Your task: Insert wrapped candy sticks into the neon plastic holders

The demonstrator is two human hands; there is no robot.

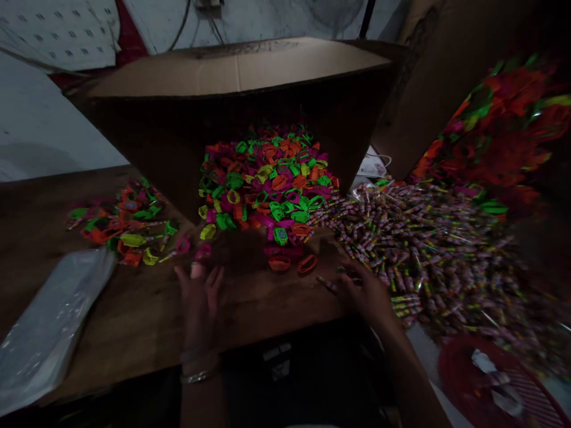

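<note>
My left hand (200, 291) is over the wooden table with its fingers apart, one of them with a pale wrap. Just beyond its fingertips lies a pink toy watch (203, 251). My right hand (368, 292) is at the near edge of a pile of wrapped candy sticks (414, 238). Its fingers are curled together by a loose candy stick (326, 283); dimness and blur hide what they hold. Between the hands lie two orange toy watches, one (279, 263) left of the other (307, 263). More bright toy watches (267, 178) spill from a cardboard box (241, 74).
On the left, a small heap of toy watches and sticks (129, 223) lies behind a stack of clear plastic bags (57, 321). A red basket (464, 380) with scraps stands at the lower right. More bright toys (504, 131) are heaped at the far right.
</note>
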